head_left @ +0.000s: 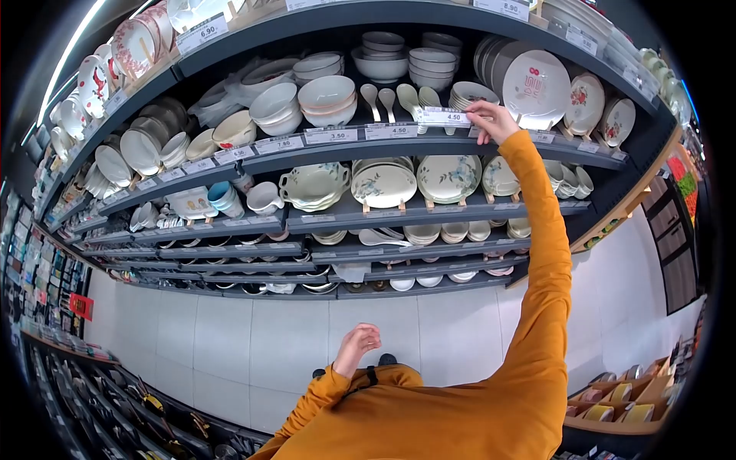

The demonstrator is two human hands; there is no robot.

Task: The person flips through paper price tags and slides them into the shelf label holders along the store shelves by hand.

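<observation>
My right hand (493, 123) reaches out to the upper shelf and pinches the right end of a white price tag (445, 117) reading 4.50. The tag stands a little above the shelf-edge strip, in front of white spoons (408, 98) that lean upright. Just behind my fingers is a stack of small bowls (471, 93), and a large white plate with a red print (535, 90) stands to the right. Low in front of my body, my left hand (358, 343) hangs over the floor, its fingers loosely bent and nothing in it.
Shelf rows (322, 149) hold bowls, plates and cups, with price tags along their edges. Floral plates (383, 184) stand on the shelf below. Pale floor tiles (291, 330) lie beneath me. Another rack (107, 391) is at lower left, and a wooden display (625, 399) at lower right.
</observation>
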